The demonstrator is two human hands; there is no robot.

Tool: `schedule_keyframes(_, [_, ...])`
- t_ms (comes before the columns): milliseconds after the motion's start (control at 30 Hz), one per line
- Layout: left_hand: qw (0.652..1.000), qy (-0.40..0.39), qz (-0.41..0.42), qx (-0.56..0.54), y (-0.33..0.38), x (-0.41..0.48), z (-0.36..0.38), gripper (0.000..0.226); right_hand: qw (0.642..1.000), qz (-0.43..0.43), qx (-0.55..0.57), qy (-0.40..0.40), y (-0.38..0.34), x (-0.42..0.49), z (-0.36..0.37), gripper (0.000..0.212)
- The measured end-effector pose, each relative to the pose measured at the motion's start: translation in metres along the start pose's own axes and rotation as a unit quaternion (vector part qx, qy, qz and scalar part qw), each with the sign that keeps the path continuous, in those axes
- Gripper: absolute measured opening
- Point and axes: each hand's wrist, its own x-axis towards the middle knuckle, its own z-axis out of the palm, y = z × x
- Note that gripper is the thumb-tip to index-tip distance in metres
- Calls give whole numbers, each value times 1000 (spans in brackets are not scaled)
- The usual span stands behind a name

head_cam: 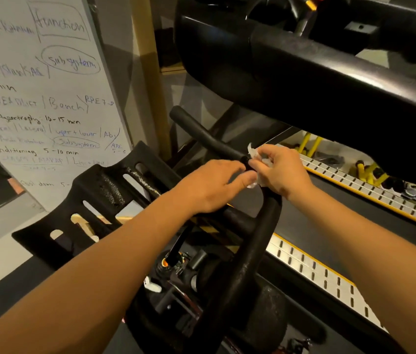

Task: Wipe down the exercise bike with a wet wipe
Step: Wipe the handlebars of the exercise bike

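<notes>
Pinching a crumpled white wet wipe [254, 152], the right hand [281, 172] closes its grip where the exercise bike's black foam-sleeved handlebar [202, 134] bends, a round, matte tube. The left hand [209, 187] curls just beside it, thumb near the wipe; whether its grip closes on the bar cannot be told. A stiff slotted black tray [94, 195] stands left, before a handwritten whiteboard [48, 98].

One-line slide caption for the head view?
Right hand holds a wet wipe against the bike's black handlebar while the left hand touches it nearby.
</notes>
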Motion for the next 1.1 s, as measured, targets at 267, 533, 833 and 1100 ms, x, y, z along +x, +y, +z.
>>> schedule_keyframes(267, [981,47,-27,184,2,-4,10,42,992,-8,-124,-29,-8,49,15,18])
schedule_keyframes(533, [984,48,-48,163,6,-9,9,37,960,29,-26,-277,-4,32,-5,35])
schedule_keyframes(833, [985,48,-58,156,1,1,11,34,937,61,-268,-217,-33,55,26,32])
schedule_keyframes(1100, [981,74,-57,172,3,-3,9,29,958,55,1,-283,-61,87,36,47])
